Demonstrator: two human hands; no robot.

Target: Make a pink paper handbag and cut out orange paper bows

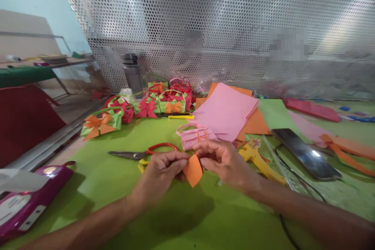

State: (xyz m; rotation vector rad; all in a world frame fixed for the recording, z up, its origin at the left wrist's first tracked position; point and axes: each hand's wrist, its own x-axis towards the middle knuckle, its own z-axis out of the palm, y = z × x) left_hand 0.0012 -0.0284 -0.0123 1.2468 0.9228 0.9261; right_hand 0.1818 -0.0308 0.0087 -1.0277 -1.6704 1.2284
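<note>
Between my two hands is a small piece of orange paper [193, 171], curved and coming to a point at the bottom. My left hand [164, 170] pinches its left edge between thumb and fingers. On the other side, my right hand [221, 160] grips the upper right edge with its fingertips. Scissors [131, 155] with red and yellow handles lie just behind my left hand, their blades toward the left. A small pink paper bag [195, 136] with a handle stands right behind my hands. The yellow glue gun [260, 162] rests beside my right forearm.
Several red and green paper bags with bows [172, 103] stand at the back left, near a grey bottle [133, 74]. Pink sheets [225, 109] lie over orange ones. A phone [306, 152] and a black cable are at right, a purple device [32, 199] at left.
</note>
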